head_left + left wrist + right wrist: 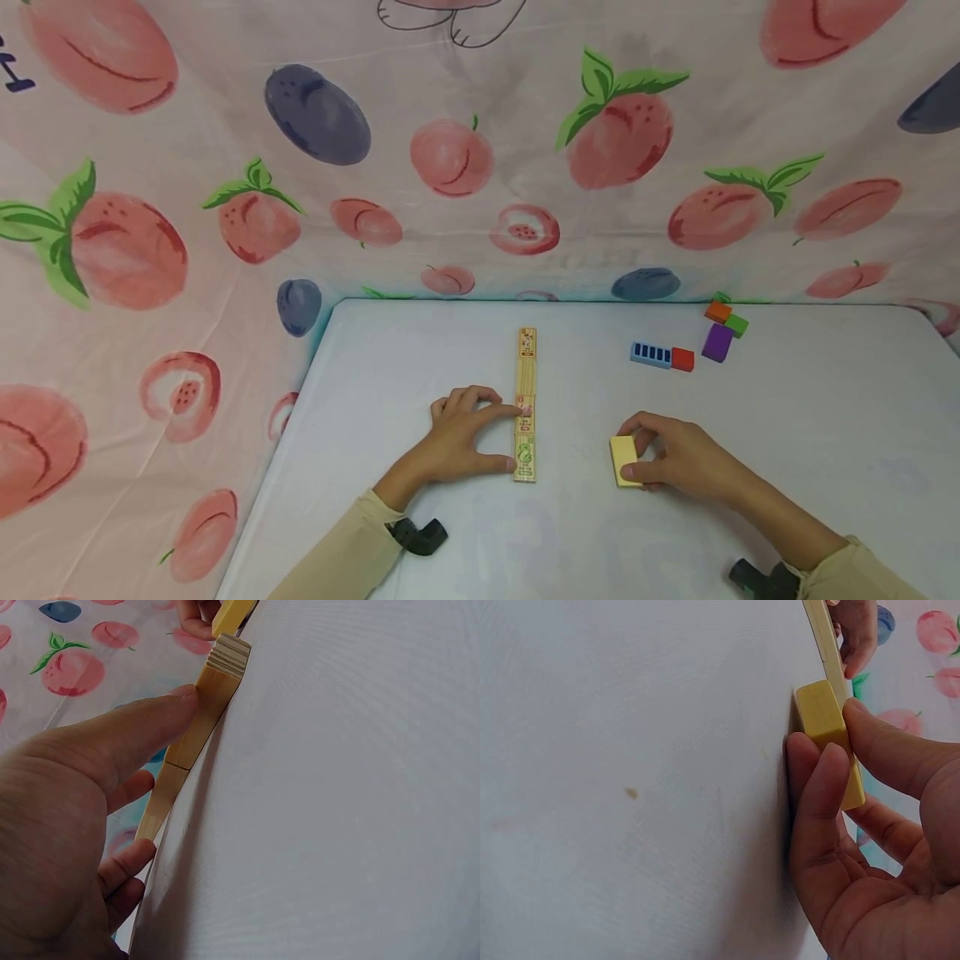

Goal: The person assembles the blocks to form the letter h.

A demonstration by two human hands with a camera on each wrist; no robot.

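Note:
A straight row of picture-printed wooden blocks [527, 377] runs away from me on the white table, laid end to end. My left hand [459, 437] is at its left side, with forefinger and thumb spread along the row and touching it. In the left wrist view the thumb [142, 727] lies against the side of the nearest wooden block [206, 712]. To the right of the row, my right hand [678, 454] pinches a plain yellow block [622, 461] between thumb and fingers. The right wrist view shows the yellow block [821, 712] close to the table surface.
At the back right lies a light blue block with dark rectangles [650, 354], its end against a red block [683, 359]. Beyond them are a purple block [717, 342], a green block [737, 325] and an orange block [717, 312]. A fruit-print cloth [480, 92] hangs behind the table.

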